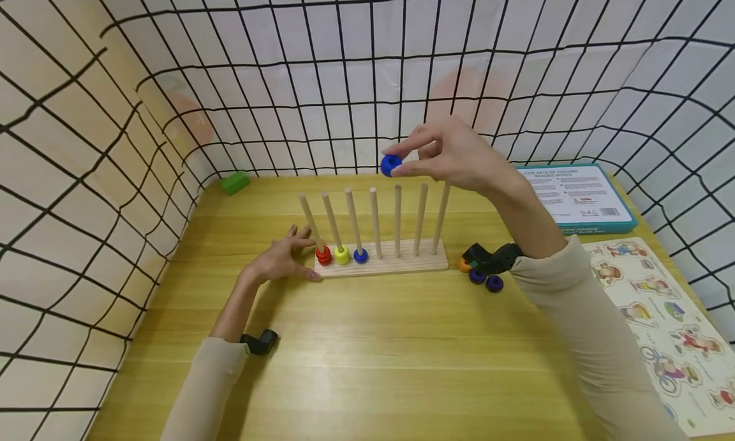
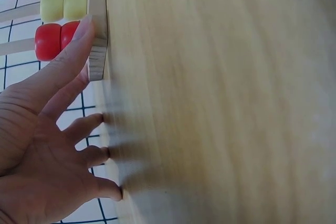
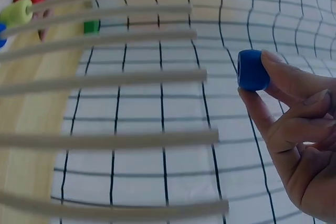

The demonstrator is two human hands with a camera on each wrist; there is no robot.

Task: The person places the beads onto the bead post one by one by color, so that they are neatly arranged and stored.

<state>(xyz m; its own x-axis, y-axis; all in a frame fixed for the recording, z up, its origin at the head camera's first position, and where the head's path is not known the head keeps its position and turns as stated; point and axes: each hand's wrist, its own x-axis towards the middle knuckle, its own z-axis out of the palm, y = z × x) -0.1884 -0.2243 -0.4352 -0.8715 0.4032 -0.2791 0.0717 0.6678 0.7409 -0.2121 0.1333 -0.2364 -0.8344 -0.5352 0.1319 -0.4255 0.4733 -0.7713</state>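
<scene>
One blue bead [image 3: 253, 71] hangs above the tips of the pegs [image 1: 376, 224], pinched by its sides between the thumb and forefinger of the right hand [image 1: 459, 152]; that grip leaves its hole uncovered and roughly in line with the pegs. The remaining fingers of that hand are bent, apparently to stay out of the way.

Below, the pegs stand upright in a wooden base [image 1: 402, 262] across the middle of the table [image 1: 367, 351]. The left hand [image 1: 281, 256] has its fingers spread around the base's left end, the thumb at its front corner and other fingertips on the table, probably to steady it.

From that end, red beads [image 1: 323, 256], yellow beads [image 1: 342, 256] and blue beads [image 1: 360, 256] sit one colour to a peg, as if sorted.

Just beyond the base's right end lie an orange bead [image 1: 462, 265] and two purple beads [image 1: 494, 284], seemingly within easy reach. A box [image 1: 574, 198] fills the table's far right corner, a picture board [image 1: 637, 320] lines its right edge, and a green block [image 1: 235, 182] rests near the far left corner.
</scene>
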